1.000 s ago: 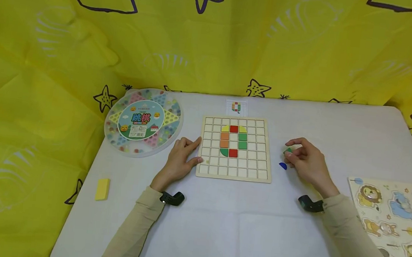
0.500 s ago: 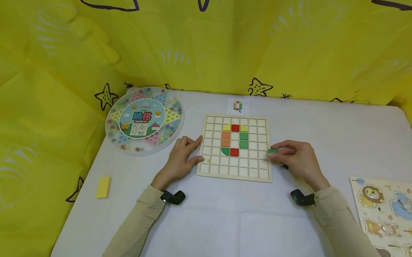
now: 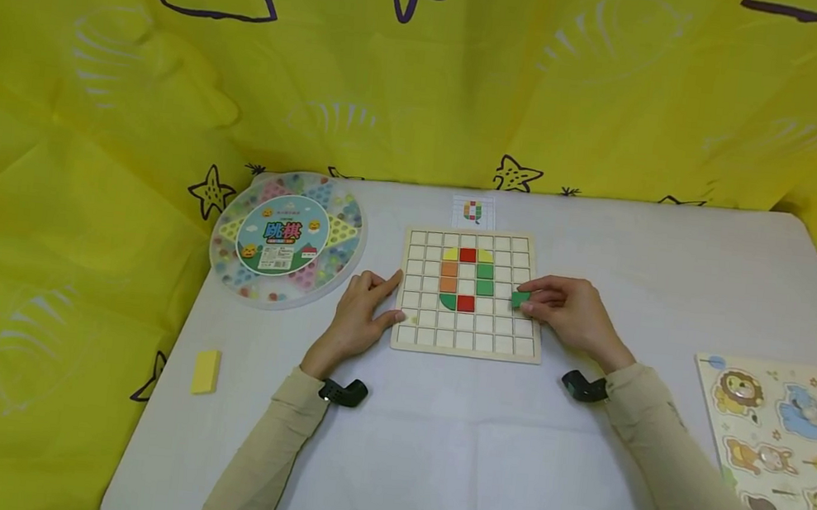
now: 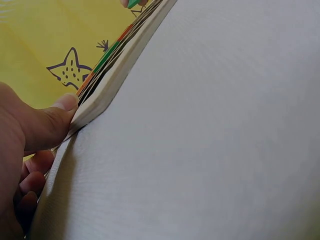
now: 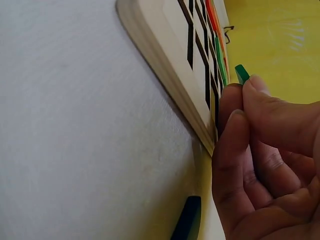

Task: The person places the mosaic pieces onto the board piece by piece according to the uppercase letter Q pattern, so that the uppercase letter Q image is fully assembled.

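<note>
A square wooden grid board (image 3: 507, 327) lies on the table. Red, orange, yellow and green tiles form a ring on it; one red tile (image 3: 466, 303) closes the bottom. At the board's left edge my left hand (image 3: 355, 316) rests, thumb on the rim (image 4: 95, 111) and index fingertip touching the side. My right hand (image 3: 570, 309) pinches a green tile (image 3: 519, 299) between thumb and index finger, over the right-hand columns. In the right wrist view the tile's corner (image 5: 242, 74) sticks out past the fingertips. A blue piece (image 5: 187, 220) lies on the table below that hand.
Behind the board lies a small pattern card (image 3: 485, 221). A round marble game box (image 3: 283, 238) stands at the left, a yellow block (image 3: 205, 372) nearer. An animal puzzle board (image 3: 779, 427) lies at the right. A yellow curtain (image 3: 424, 107) hangs behind the table.
My right hand has moved left with the green tile, from beside the board to above its right columns. It now hides the blue piece in the head view. My left hand stays put.
</note>
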`<state>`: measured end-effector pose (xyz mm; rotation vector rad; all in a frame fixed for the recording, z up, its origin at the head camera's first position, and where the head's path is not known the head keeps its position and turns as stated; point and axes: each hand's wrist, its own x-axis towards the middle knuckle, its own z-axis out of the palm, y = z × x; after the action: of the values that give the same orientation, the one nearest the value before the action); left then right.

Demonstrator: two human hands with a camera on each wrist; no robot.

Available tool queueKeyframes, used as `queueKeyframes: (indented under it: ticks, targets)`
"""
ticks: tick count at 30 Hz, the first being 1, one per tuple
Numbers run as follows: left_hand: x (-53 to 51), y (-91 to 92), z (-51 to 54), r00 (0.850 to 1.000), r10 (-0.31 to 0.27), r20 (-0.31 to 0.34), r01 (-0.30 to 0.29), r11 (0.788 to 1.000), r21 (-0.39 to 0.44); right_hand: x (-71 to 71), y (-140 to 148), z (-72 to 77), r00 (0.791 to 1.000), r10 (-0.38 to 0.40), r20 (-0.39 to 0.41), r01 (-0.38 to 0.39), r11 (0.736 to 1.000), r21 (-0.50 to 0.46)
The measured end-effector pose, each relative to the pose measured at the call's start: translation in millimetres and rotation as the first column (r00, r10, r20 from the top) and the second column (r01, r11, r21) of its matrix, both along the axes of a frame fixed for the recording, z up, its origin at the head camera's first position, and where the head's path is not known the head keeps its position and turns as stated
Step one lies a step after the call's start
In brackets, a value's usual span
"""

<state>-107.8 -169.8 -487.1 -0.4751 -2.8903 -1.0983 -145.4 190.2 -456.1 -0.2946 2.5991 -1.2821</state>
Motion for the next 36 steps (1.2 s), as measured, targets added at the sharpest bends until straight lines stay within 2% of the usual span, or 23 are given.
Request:
queueKeyframes:
  ticks: [18,25,36]
  targets:
    - [-0.5,-0.5,-2.8,1.0,0.002,-0.022,-0.002,1.0,-0.001,-5.9,-24,-1.2,0.995,0.073,-0.071,-0.073,0.997,-0.005]
    - [-0.2,-0.3,-2.5,1.0,0.0,-0.019,0.0,1.0,0.002,-7.2,-34,-4.0,0.989,0.105,-0.101,-0.101,0.994,0.044]
    - [-0.6,-0.3,-1.6,1.0,0.001,-0.02,-0.001,1.0,-0.005,-8.7,-42,-1.8,0.992,0.113,-0.056,-0.107,0.989,0.101]
